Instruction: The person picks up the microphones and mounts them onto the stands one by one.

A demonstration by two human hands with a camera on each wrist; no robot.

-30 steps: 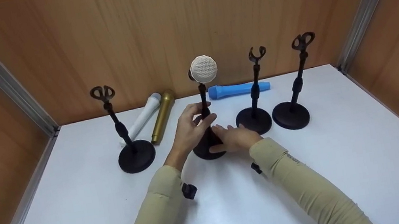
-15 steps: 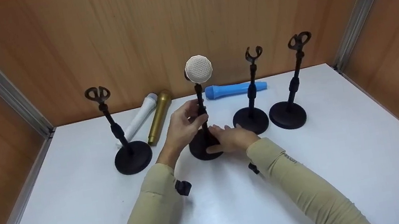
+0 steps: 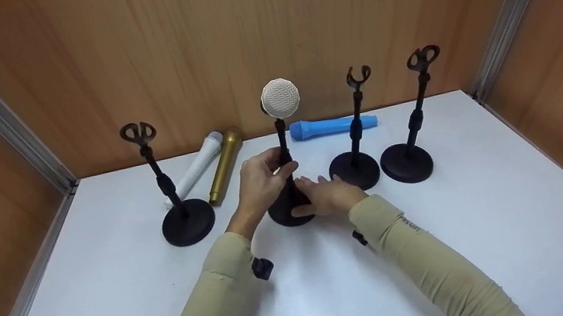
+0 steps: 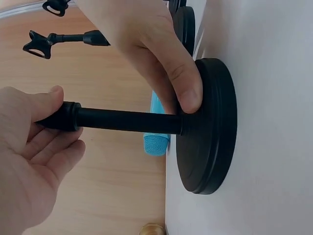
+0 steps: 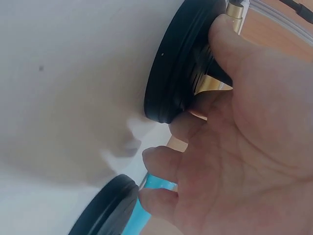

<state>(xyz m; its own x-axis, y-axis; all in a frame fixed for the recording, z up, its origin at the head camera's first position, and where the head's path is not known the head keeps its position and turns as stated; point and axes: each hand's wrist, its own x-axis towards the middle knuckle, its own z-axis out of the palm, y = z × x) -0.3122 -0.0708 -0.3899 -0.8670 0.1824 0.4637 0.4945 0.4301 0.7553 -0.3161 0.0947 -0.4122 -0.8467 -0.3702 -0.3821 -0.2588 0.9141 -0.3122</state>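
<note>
A black round-based microphone stand (image 4: 127, 121) stands upright at the middle of the table, bearing a microphone with a white mesh head (image 3: 280, 98). My left hand (image 3: 259, 185) grips the collar (image 4: 66, 116) partway up its pole, thumb on one side and fingers on the other. Low down, my right hand (image 3: 328, 196) presses on the round base (image 4: 210, 147) with thumb and fingers fairly straight, beside the foot of the pole. The right wrist view shows that thumb on the base's upper face and other fingers reaching past the rim. Most of the microphone's body is hidden behind its head.
One bare-clipped stand (image 3: 188, 221) is at left; two more, a nearer stand (image 3: 354, 170) and an outer stand (image 3: 406, 162), are at right. Behind lie a white microphone (image 3: 198, 165), a gold microphone (image 3: 225, 167) and a blue microphone (image 3: 333, 126), near the wooden back wall (image 3: 260, 25).
My left hand has turned and shifted slightly downward around the collar since half a second ago. The right hand keeps its place on the base. The whole head view shifted slightly earlier.
</note>
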